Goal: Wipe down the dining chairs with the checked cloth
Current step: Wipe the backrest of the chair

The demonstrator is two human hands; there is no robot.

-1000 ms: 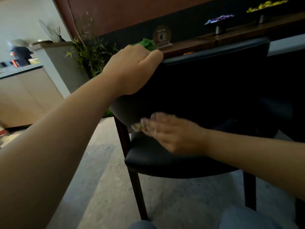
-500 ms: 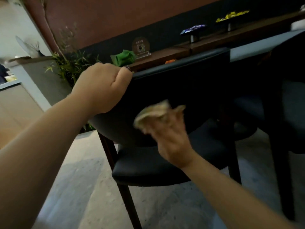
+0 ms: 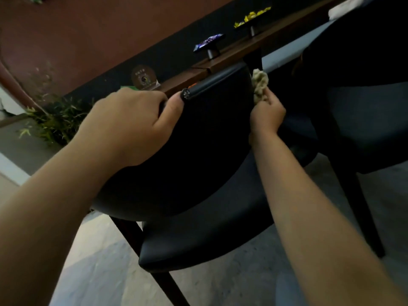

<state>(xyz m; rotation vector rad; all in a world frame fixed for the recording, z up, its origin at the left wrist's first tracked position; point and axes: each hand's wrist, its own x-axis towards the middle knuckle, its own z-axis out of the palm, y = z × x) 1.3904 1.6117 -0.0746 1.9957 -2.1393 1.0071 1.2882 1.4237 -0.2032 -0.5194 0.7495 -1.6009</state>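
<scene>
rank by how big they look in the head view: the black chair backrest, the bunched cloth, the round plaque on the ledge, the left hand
1. Black padded chair backrest, by far the largest.
2. Left hand, gripping its top edge; nearness to the camera enlarges it.
3 and 4. Bunched beige cloth in the right hand and round dark plaque: too alike to rank.

Ledge: I see a long wooden shelf (image 3: 231, 56) along the wall.
On it: round plaque (image 3: 144, 77), two dishes on stands (image 3: 209, 44).
Left: leafy plant (image 3: 55, 120).
Below: speckled floor (image 3: 99, 261).
</scene>
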